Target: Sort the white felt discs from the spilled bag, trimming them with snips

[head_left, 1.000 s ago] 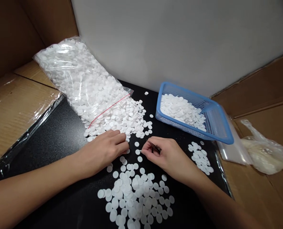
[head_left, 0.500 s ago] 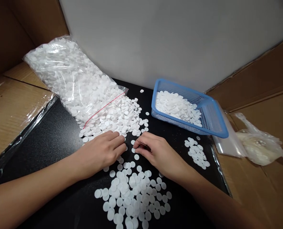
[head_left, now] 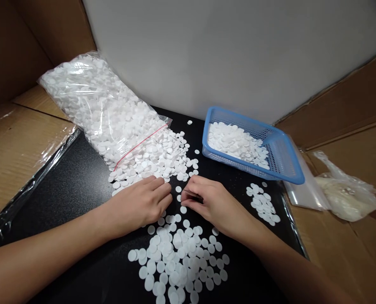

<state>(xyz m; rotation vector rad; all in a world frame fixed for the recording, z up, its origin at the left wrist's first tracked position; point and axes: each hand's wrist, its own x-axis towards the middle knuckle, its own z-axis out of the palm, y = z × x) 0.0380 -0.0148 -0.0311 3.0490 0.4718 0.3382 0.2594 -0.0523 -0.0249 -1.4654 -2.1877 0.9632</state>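
Note:
My left hand (head_left: 140, 202) is closed, fingers curled down at the near edge of a heap of small white discs (head_left: 156, 158). Whatever its fingertips hold, if anything, is hidden beneath them. To its right, my right hand (head_left: 211, 202) is closed with thumb and fingers brought together. What it pinches is too small or hidden to make out. A few loose discs lie in the narrow gap between the two hands. Nearer to me spreads a pile of thin white discs (head_left: 181, 257) on the black tabletop (head_left: 89, 169).
A clear zip bag (head_left: 96, 101) full of white discs lies at back left, its mouth by the heap. At back right stands a blue basket (head_left: 289, 162) partly filled with discs. A small disc group (head_left: 264, 203) and a knotted plastic bag (head_left: 344, 196) lie at right.
The view has shifted slightly, so things appear a little further right and lower. My hands keep nearly the same pose between the heap and the near pile.

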